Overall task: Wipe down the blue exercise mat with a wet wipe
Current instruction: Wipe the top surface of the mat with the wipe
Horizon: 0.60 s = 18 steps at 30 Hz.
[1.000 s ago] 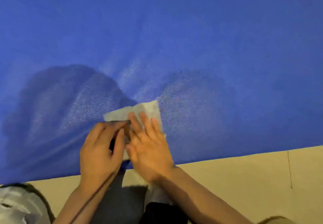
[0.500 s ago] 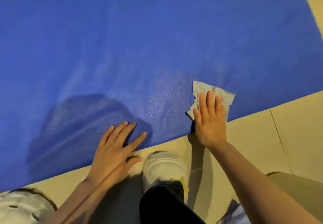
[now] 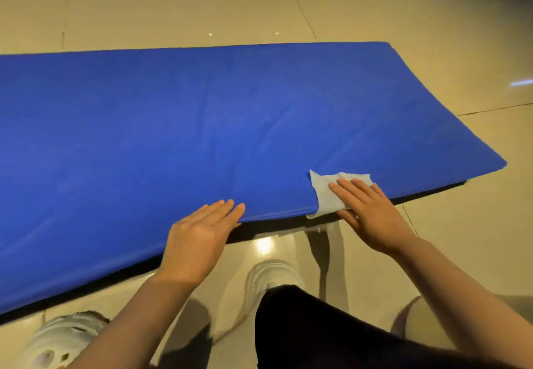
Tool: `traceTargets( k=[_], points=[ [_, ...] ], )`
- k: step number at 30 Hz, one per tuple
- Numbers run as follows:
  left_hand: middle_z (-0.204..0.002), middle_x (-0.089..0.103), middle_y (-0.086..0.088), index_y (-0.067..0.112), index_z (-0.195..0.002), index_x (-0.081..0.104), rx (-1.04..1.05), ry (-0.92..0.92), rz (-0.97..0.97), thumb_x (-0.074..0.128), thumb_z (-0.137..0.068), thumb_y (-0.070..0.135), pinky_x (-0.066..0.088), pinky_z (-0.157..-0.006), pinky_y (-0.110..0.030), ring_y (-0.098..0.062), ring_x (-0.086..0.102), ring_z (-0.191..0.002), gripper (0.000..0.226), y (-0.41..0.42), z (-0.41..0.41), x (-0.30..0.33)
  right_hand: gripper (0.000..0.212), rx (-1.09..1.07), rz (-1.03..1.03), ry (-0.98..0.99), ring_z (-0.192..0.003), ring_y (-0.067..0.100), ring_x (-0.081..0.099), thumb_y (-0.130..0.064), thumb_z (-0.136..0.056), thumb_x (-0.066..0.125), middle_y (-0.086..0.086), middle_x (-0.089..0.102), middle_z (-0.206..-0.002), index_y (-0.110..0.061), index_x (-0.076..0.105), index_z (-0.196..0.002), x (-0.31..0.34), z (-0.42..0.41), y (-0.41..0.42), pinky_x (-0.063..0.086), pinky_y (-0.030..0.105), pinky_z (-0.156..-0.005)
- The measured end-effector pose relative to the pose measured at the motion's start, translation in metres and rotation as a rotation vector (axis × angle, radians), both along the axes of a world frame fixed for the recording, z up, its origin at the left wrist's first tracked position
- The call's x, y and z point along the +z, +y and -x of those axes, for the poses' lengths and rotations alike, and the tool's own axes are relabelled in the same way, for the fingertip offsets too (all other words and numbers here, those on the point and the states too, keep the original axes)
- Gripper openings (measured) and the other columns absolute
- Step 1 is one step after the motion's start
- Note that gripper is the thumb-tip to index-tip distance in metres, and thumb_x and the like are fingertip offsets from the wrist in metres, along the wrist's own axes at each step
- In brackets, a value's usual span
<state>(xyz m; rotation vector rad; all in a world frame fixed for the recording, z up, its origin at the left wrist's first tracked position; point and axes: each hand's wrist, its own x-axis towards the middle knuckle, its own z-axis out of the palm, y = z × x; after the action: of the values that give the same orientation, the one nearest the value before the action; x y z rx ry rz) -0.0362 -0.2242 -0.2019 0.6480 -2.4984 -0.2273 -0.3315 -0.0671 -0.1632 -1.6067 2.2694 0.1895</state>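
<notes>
While flat right hand (image 3: 372, 216) presses crumpled wet wipe (image 3: 327, 195), smooth blue mat (image 3: 173, 126) lies flat.

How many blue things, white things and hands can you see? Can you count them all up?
Blue: 1, the mat
White: 3, the wet wipe, one shoe, another shoe
Hands: 2, left hand, right hand
Total: 6

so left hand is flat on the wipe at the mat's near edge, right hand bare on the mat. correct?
Hands swapped. The head view shows the right hand pressing flat on the wet wipe at the near edge of the blue mat; the left hand rests bare on that edge, fingers straight.
</notes>
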Motion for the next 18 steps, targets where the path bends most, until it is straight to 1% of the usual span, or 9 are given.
traceTargets(
  k=[1, 2, 4, 6, 9, 12, 13, 15, 18],
  points=[
    [-0.097, 0.077, -0.005, 0.012, -0.101, 0.079, 0.009, 0.032, 0.024, 0.044, -0.099, 0.031, 0.061, -0.067, -0.040, -0.023, 0.075, -0.086, 0.040, -0.006, 0.003, 0.020, 0.064, -0.038, 0.044, 0.007, -0.149, 0.022, 0.018, -0.062, -0.098, 0.008, -0.005, 0.020, -0.161, -0.031, 0.017, -0.154, 0.013, -0.001, -0.003, 0.007, 0.039, -0.120],
    [-0.094, 0.077, -0.003, 0.012, -0.098, 0.080, 0.024, 0.059, 0.052, 0.048, -0.095, 0.031, 0.060, -0.062, -0.036, -0.022, 0.075, -0.083, 0.037, -0.013, 0.004, 0.039, 0.061, -0.059, 0.105, 0.008, -0.147, 0.025, 0.025, -0.057, -0.101, 0.014, -0.002, 0.028, -0.159, -0.027, 0.025, -0.153, 0.026, -0.003, -0.007, 0.014, 0.043, -0.120],
    [-0.089, 0.077, -0.001, 0.014, -0.096, 0.080, 0.047, 0.112, 0.086, 0.052, -0.089, 0.027, 0.056, -0.051, -0.030, -0.021, 0.075, -0.078, 0.031, -0.029, 0.008, 0.076, 0.058, -0.070, 0.244, 0.044, -0.140, 0.028, 0.039, -0.050, -0.100, 0.025, 0.004, 0.043, -0.152, -0.021, 0.040, -0.148, 0.049, -0.007, -0.018, 0.029, 0.048, -0.117],
    [-0.086, 0.077, -0.002, 0.015, -0.097, 0.079, 0.067, 0.136, 0.093, 0.052, -0.091, 0.028, 0.053, -0.046, -0.030, -0.023, 0.075, -0.072, 0.031, -0.046, 0.008, 0.113, 0.049, -0.077, 0.398, 0.119, -0.132, 0.029, 0.048, -0.039, -0.099, 0.040, 0.007, 0.052, -0.143, -0.017, 0.049, -0.142, 0.076, -0.012, -0.029, 0.037, 0.049, -0.111],
    [-0.088, 0.077, -0.007, 0.013, -0.102, 0.077, 0.102, 0.165, 0.171, 0.048, -0.092, 0.030, 0.054, -0.049, -0.034, -0.029, 0.074, -0.070, 0.036, -0.066, -0.001, 0.174, 0.039, -0.097, 0.625, 0.232, -0.121, 0.032, 0.055, -0.022, -0.094, 0.059, 0.009, 0.059, -0.134, -0.013, 0.055, -0.132, 0.120, -0.027, -0.048, 0.041, 0.051, -0.104],
    [-0.091, 0.076, -0.011, 0.009, -0.105, 0.076, 0.164, 0.218, 0.272, 0.047, -0.092, 0.028, 0.055, -0.055, -0.036, -0.032, 0.074, -0.074, 0.037, -0.075, -0.028, 0.226, 0.037, -0.108, 0.766, 0.244, -0.112, 0.036, 0.059, -0.012, -0.091, 0.064, 0.013, 0.063, -0.127, -0.011, 0.058, -0.128, 0.153, -0.062, -0.063, 0.042, 0.053, -0.101],
    [-0.092, 0.076, -0.012, 0.008, -0.105, 0.075, 0.189, 0.232, 0.307, 0.048, -0.092, 0.026, 0.055, -0.057, -0.036, -0.032, 0.074, -0.076, 0.035, -0.077, -0.040, 0.234, 0.038, -0.109, 0.780, 0.224, -0.111, 0.037, 0.060, -0.012, -0.091, 0.064, 0.014, 0.064, -0.125, -0.010, 0.058, -0.129, 0.161, -0.077, -0.067, 0.044, 0.051, -0.098],
    [-0.096, 0.076, -0.011, 0.006, -0.106, 0.075, 0.235, 0.236, 0.326, 0.051, -0.094, 0.024, 0.058, -0.064, -0.038, -0.031, 0.074, -0.082, 0.032, -0.077, -0.068, 0.232, 0.040, -0.117, 0.694, 0.137, -0.117, 0.034, 0.056, -0.018, -0.096, 0.058, 0.011, 0.061, -0.131, -0.014, 0.053, -0.136, 0.170, -0.105, -0.074, 0.046, 0.045, -0.096],
    [-0.102, 0.076, -0.008, 0.008, -0.106, 0.076, 0.359, 0.190, 0.260, 0.061, -0.094, 0.020, 0.053, -0.086, -0.038, -0.028, 0.073, -0.093, 0.023, -0.067, -0.118, 0.197, 0.042, -0.021, 0.491, 0.083, -0.131, 0.020, 0.048, -0.034, -0.103, 0.042, -0.001, 0.049, -0.146, -0.026, 0.041, -0.145, 0.168, -0.141, -0.085, 0.045, 0.035, -0.096]
  ],
)
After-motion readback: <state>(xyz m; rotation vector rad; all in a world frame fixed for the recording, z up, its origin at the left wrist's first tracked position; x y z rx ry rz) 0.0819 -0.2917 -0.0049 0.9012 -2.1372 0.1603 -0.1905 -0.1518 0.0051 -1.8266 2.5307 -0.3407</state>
